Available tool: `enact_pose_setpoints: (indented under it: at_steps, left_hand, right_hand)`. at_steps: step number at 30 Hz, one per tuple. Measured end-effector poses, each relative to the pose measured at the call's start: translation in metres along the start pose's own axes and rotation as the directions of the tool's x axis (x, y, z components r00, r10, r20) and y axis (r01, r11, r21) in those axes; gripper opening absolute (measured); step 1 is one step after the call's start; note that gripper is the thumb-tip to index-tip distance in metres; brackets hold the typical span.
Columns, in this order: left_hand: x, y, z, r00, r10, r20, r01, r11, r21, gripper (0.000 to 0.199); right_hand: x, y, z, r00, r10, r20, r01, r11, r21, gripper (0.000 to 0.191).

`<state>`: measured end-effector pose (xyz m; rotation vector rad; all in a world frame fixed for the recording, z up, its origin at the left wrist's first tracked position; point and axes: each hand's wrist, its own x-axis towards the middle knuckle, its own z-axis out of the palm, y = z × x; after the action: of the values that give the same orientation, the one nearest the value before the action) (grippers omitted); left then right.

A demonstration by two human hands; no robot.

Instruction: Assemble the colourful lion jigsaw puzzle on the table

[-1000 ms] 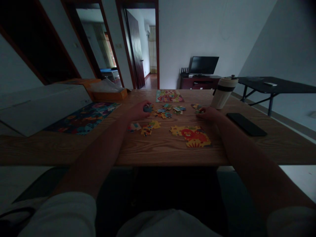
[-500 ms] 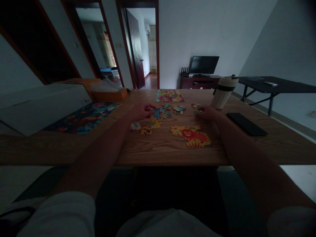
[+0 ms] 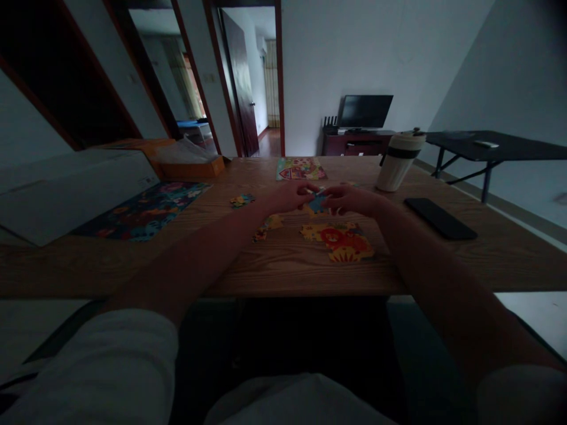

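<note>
My left hand [image 3: 293,196] and my right hand [image 3: 353,199] meet over the middle of the wooden table, their fingertips almost touching. Between them is a blue jigsaw section [image 3: 318,204] with some yellow at its lower edge. The left fingers pinch at its upper left, where a small pale piece shows. Curled right fingers grip its right side. Nearer me lies a joined jigsaw section with a red-orange lion [image 3: 341,239] on yellow. Loose yellow jigsaw pieces [image 3: 273,222] rest below my left wrist, and several more pieces [image 3: 242,200] lie left of that forearm.
A bright picture sheet [image 3: 301,169] lies at the far edge. To the right stand a cream tumbler [image 3: 398,165] and a black phone-like slab [image 3: 440,218]. On the left are a dark patterned sheet [image 3: 148,211], a white box [image 3: 75,189] and an orange box [image 3: 195,169].
My left hand has moved right and my right hand left, bringing them together. The blue section, earlier by my left hand, is now between both hands, further right.
</note>
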<state>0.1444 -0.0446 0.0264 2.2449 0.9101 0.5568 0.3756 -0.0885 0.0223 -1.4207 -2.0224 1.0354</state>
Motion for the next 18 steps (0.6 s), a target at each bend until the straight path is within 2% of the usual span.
enact_pose_setpoints:
  at_steps: [5, 10, 14, 18]
  left_hand:
    - [0.027, 0.009, 0.025, 0.998, 0.064, 0.026, -0.065, 0.996, 0.062, 0.034]
    - [0.028, -0.006, 0.044, 0.999, 0.047, 0.006, -0.047, 0.992, 0.114, 0.043]
    - [0.024, -0.018, 0.045, 0.997, 0.075, 0.004, -0.075, 0.990, 0.120, 0.043]
    - [0.023, -0.018, 0.041, 0.994, 0.108, -0.020, -0.104, 0.982, 0.155, 0.042]
  right_hand:
    - [0.000, 0.022, -0.017, 0.999, 0.048, -0.008, -0.048, 0.998, -0.038, 0.031]
    - [0.007, 0.037, -0.021, 0.988, 0.156, 0.004, -0.155, 0.982, -0.109, 0.026]
    - [0.012, 0.038, -0.015, 0.987, 0.162, -0.021, -0.163, 0.976, -0.141, 0.024]
    - [0.012, 0.036, -0.014, 0.989, 0.143, -0.034, -0.146, 0.981, -0.125, 0.025]
